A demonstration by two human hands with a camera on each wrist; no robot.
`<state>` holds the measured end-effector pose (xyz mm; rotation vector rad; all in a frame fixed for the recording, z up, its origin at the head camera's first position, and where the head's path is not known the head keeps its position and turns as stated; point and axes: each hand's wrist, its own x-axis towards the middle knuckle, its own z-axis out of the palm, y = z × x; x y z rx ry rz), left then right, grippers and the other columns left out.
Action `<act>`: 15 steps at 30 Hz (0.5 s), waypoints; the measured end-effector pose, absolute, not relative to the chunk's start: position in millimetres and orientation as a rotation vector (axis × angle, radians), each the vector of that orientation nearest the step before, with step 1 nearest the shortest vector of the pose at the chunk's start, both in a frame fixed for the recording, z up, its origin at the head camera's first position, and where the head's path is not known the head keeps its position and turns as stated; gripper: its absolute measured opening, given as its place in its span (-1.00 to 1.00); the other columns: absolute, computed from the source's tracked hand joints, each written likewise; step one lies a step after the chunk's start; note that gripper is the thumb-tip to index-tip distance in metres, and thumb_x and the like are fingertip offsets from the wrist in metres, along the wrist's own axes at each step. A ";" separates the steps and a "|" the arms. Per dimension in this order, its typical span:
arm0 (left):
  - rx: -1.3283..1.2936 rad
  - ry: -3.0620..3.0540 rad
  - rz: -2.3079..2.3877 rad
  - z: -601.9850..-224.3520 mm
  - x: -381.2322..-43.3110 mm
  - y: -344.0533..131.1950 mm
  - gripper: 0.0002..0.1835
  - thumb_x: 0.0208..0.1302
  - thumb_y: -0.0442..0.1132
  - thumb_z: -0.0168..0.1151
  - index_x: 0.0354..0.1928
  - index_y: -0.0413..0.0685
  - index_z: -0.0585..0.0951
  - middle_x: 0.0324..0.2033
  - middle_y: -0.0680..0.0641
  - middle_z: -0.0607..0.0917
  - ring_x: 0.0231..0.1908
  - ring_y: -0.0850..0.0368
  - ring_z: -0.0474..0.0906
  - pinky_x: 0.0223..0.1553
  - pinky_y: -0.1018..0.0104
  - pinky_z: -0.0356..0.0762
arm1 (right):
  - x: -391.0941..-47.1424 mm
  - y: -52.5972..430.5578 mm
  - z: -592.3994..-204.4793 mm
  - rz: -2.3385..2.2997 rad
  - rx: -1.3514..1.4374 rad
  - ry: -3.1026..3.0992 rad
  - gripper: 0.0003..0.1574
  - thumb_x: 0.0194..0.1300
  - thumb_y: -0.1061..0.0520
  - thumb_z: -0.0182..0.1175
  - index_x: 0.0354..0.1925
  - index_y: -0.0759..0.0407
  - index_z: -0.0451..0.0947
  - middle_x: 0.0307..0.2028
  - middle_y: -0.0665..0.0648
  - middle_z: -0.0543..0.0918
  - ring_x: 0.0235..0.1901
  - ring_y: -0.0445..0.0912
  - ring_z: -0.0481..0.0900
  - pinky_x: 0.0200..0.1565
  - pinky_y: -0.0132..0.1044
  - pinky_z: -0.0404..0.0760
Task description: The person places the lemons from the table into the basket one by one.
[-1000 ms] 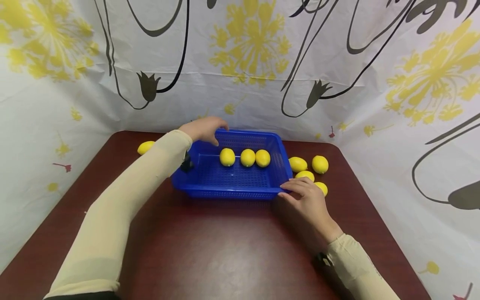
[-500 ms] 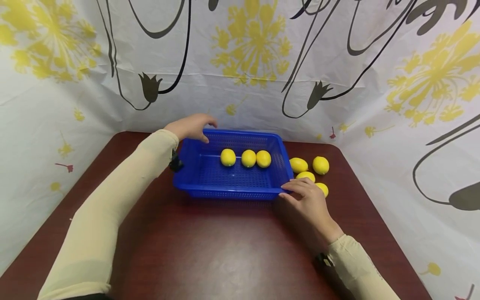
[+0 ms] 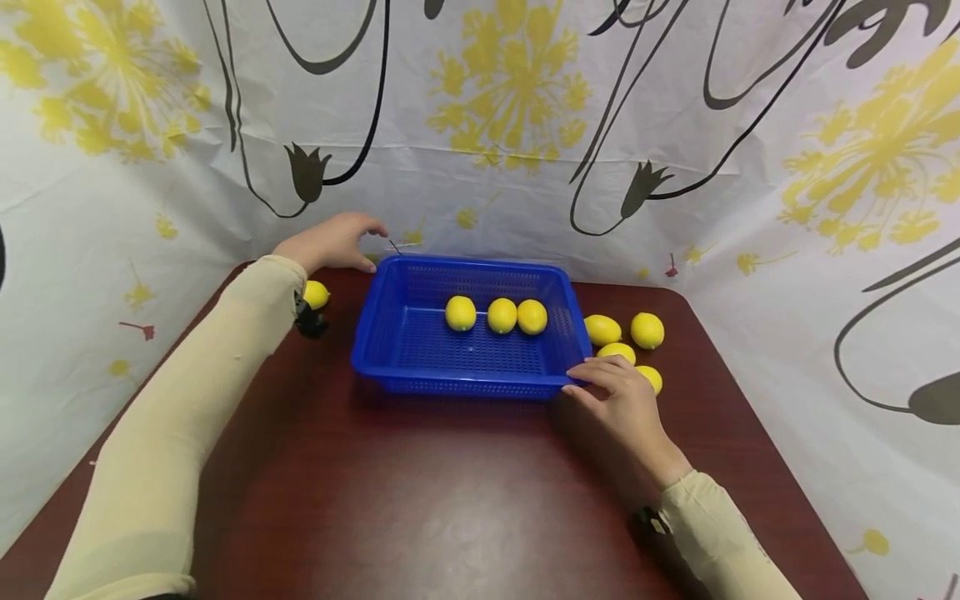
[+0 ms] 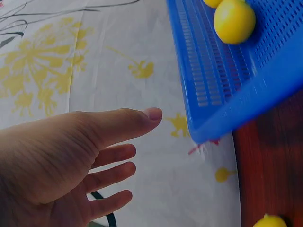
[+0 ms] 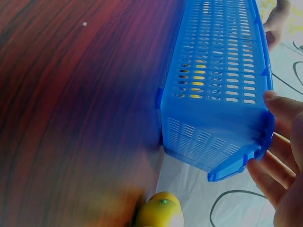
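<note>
In the head view, the blue basket (image 3: 465,378) sits on the table (image 3: 480,492) with three lemons (image 3: 502,316) inside; four lemons (image 3: 617,353) lie by its right side and another lemon (image 3: 316,294) left of it, so the work looks partway, with five visible lemons outside. The left wrist view shows the left hand (image 4: 71,158) apart from the basket, thumb and fingers loosely spread, holding nothing. In the right wrist view, the right hand (image 5: 286,156) pinches the basket's corner rim.

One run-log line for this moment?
left grip: empty, apart from blue basket | right grip: holds basket's near-right corner | three lemons inside, other lemons outside
</note>
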<state>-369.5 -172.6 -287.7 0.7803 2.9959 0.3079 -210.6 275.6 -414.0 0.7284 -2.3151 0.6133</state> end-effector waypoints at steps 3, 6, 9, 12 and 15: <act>0.751 2.996 0.310 -287.9 -369.2 -185.0 -0.32 0.04 -0.19 0.39 0.23 -0.21 0.40 0.17 -0.32 0.47 0.22 -0.25 0.34 0.28 -0.12 0.28 | -210.3 275.5 -413.5 0.610 0.723 -2.311 -0.61 -0.16 0.02 0.52 -0.25 0.01 0.73 -0.29 0.02 0.77 -0.11 -0.07 0.60 -0.05 -0.24 0.54; 0.710 3.002 0.308 -287.7 -368.0 -197.4 -0.31 0.05 -0.18 0.38 0.25 -0.20 0.39 0.18 -0.33 0.46 0.22 -0.26 0.34 0.28 -0.14 0.27 | -209.9 275.0 -412.8 0.612 0.718 -2.322 -0.61 -0.15 0.01 0.51 -0.25 0.01 0.73 -0.28 0.01 0.77 -0.10 -0.09 0.60 -0.04 -0.25 0.53; 0.660 3.016 0.290 -286.2 -365.4 -208.3 -0.30 0.06 -0.17 0.38 0.26 -0.18 0.38 0.19 -0.34 0.45 0.22 -0.26 0.34 0.27 -0.15 0.27 | -210.0 274.7 -412.6 0.611 0.721 -2.327 -0.62 -0.13 0.01 0.51 -0.24 0.01 0.73 -0.28 0.01 0.77 -0.10 -0.08 0.60 -0.04 -0.24 0.54; 0.618 3.019 0.277 -284.8 -362.2 -215.6 -0.30 0.08 -0.14 0.37 0.26 -0.17 0.38 0.20 -0.33 0.45 0.22 -0.24 0.34 0.27 -0.16 0.27 | -209.7 275.3 -413.1 0.608 0.714 -2.336 -0.62 -0.12 0.00 0.50 -0.23 0.00 0.73 -0.27 0.00 0.76 -0.10 -0.09 0.60 -0.04 -0.25 0.53; 0.587 3.018 0.264 -285.8 -357.5 -221.4 -0.31 0.09 -0.13 0.37 0.26 -0.18 0.38 0.20 -0.33 0.44 0.22 -0.24 0.34 0.27 -0.16 0.28 | -210.8 275.0 -414.5 0.605 0.709 -2.337 -0.62 -0.13 0.01 0.51 -0.23 -0.02 0.73 -0.27 -0.02 0.76 -0.09 -0.11 0.59 -0.03 -0.29 0.51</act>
